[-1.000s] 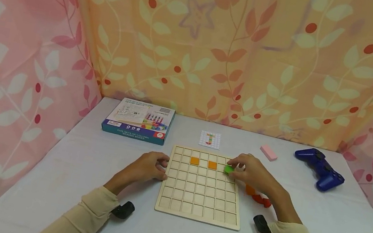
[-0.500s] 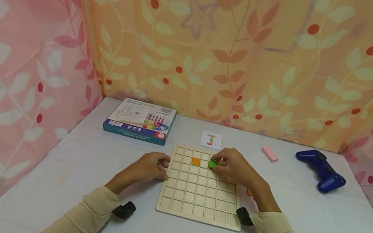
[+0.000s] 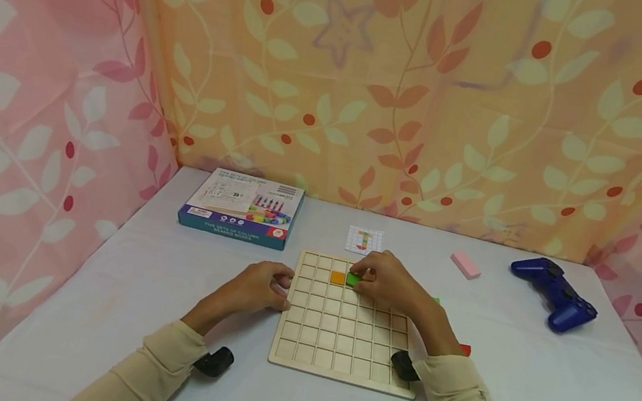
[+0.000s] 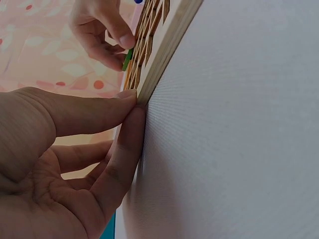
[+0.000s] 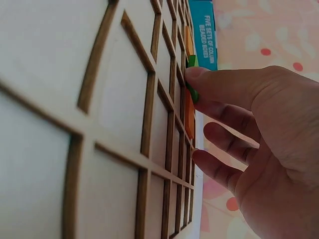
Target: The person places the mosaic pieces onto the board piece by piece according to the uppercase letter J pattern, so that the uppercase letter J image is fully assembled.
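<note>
A wooden grid board (image 3: 329,339) lies flat on the table. My left hand (image 3: 254,287) holds its left edge, thumb and a finger pinching the rim (image 4: 164,59) in the left wrist view. Over the second row, my right hand (image 3: 391,286) pinches a green tile (image 3: 353,279) between thumb and finger. The green tile is tilted in the right wrist view, above the cell between two orange tiles. The left orange tile (image 3: 338,278) sits in its cell. The other orange tile (image 5: 190,114) shows in the right wrist view, while the right hand hides it from the head camera.
A small card (image 3: 364,240) with a coloured grid pattern lies behind the board. At the back left is a teal box (image 3: 238,209). A pink block (image 3: 466,265) and a blue game controller (image 3: 554,293) lie right. A red piece (image 3: 465,350) shows beside the right forearm.
My right hand has carried the green tile leftward across the second row, past the right orange tile, to the cell between the orange tiles. The left hand has stayed at the board's edge.
</note>
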The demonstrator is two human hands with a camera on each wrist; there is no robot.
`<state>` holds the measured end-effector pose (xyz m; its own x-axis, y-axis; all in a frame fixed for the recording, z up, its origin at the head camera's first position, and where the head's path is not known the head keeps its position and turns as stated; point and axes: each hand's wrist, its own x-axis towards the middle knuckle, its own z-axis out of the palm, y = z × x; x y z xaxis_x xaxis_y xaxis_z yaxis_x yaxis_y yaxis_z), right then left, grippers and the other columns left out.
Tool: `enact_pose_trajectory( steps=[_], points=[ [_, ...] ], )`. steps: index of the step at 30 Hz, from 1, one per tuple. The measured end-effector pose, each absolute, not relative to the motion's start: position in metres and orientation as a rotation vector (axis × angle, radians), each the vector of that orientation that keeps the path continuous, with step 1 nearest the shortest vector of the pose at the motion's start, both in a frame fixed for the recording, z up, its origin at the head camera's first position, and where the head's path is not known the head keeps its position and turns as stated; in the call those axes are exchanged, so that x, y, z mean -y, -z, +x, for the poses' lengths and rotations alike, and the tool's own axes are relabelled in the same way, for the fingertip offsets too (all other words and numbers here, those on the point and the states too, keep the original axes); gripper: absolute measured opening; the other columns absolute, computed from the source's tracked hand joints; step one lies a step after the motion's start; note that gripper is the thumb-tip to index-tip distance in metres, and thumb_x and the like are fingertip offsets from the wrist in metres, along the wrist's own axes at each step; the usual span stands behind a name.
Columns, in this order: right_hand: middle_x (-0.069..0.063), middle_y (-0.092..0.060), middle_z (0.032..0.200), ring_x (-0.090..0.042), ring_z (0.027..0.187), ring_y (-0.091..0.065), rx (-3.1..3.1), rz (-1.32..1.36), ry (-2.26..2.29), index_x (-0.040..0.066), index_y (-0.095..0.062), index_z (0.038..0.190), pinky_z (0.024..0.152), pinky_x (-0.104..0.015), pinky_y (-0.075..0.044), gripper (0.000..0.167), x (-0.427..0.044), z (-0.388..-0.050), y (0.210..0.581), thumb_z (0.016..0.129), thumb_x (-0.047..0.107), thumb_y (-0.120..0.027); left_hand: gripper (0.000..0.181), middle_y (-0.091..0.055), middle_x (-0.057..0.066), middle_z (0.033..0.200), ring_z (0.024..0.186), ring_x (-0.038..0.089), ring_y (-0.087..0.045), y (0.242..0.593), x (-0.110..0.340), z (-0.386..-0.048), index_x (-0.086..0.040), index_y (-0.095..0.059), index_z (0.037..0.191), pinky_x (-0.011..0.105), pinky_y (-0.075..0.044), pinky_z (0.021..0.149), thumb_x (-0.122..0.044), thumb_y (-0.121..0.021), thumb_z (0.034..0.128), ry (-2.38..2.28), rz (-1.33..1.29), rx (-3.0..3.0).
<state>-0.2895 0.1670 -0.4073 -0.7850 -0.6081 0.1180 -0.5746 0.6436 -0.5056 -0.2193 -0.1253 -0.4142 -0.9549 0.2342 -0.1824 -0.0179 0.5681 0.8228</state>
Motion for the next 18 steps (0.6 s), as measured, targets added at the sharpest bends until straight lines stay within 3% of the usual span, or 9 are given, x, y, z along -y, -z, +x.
enact_pose_trajectory(
  steps=[11,18],
  points=[
    [-0.006,-0.075,0.111,-0.026,0.104,-0.056,-2.764,-0.957,0.852,0.006,-0.082,0.113,0.089,-0.040,-0.045,0.023,-0.1666,-0.2870,0.4068,0.091,0.013,-0.082,0.060,-0.068,0.008,0.115,0.096,0.017,-0.068,0.4133,0.1250,-0.2181,0.003,-0.062,0.141,0.033,-0.061,0.087,0.000,-0.085,0.0858,-1.334,0.185,-2.543],
    [-0.006,-0.076,0.112,-0.026,0.105,-0.059,-2.764,-0.864,0.917,0.003,-0.078,0.122,0.089,-0.039,-0.048,0.032,-0.1753,-0.2818,0.4034,0.092,0.014,-0.082,0.060,-0.067,0.008,0.115,0.096,0.017,-0.068,0.4136,0.1249,-0.2181,0.004,-0.062,0.141,0.033,-0.061,0.087,0.000,-0.085,0.0861,-1.340,0.181,-2.538]
  ],
)
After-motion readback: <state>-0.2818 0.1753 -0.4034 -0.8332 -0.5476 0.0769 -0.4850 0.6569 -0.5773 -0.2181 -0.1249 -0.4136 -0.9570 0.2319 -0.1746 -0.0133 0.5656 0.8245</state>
